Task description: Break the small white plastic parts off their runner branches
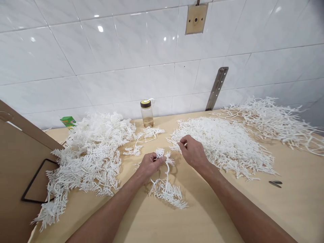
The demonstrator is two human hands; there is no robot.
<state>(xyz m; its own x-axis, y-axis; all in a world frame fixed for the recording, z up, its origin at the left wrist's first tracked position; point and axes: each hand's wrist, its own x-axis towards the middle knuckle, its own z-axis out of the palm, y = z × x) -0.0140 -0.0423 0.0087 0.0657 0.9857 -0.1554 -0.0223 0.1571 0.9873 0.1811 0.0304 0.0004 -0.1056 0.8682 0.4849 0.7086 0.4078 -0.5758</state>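
My left hand [151,164], near the middle of the table, pinches a white branching piece [167,168] between thumb and fingers. The lower part of that piece, with a comb-like fringe, hangs down towards the tabletop. To the right, my right hand [191,151] is at the left edge of a large pile of white branched pieces [222,141]. Its fingers are curled together; whatever they hold, if anything, is too small to make out. A few loose white strands [149,133] lie beyond my left hand.
Another white heap [93,152] covers the table's left side, by a brown box [22,175] and a green packet [68,121]. A bottle [147,114] and metal bracket [217,88] stand near the wall. Bare white branches [278,121] lie back right; small snips [275,183] lie right.
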